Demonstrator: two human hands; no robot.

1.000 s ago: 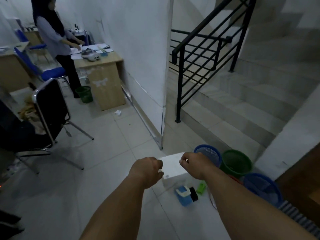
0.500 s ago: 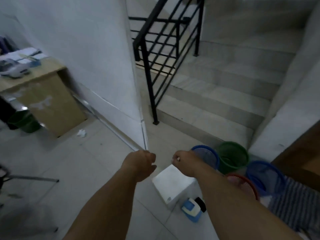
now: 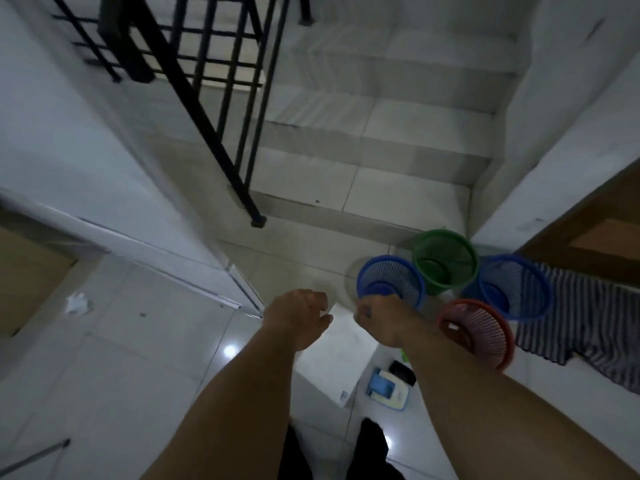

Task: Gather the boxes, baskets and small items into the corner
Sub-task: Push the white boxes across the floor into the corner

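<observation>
Baskets: four, round plastic mesh, clustered in the corner: green basket (image 3: pixel 445 261), red basket (image 3: pixel 479 329), near blue basket (image 3: pixel 391 280), far blue basket (image 3: pixel 516 289).
Box: one smooth white box (image 3: pixel 332 368) on the floor (image 3: pixel 138 375); its corner label is unreadable.
Small items: blue-and-white item (image 3: pixel 386 389), black item (image 3: pixel 403 372), green sliver (image 3: pixel 403 355).
Hands: left hand (image 3: pixel 298 317) and right hand (image 3: pixel 381 317) curled above the box; grip cannot be told.

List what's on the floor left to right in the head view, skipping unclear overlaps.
crumpled paper → white box → left blue basket → green basket → right blue basket → striped cloth. Left out: red basket, which overlaps the green and right blue ones.
</observation>
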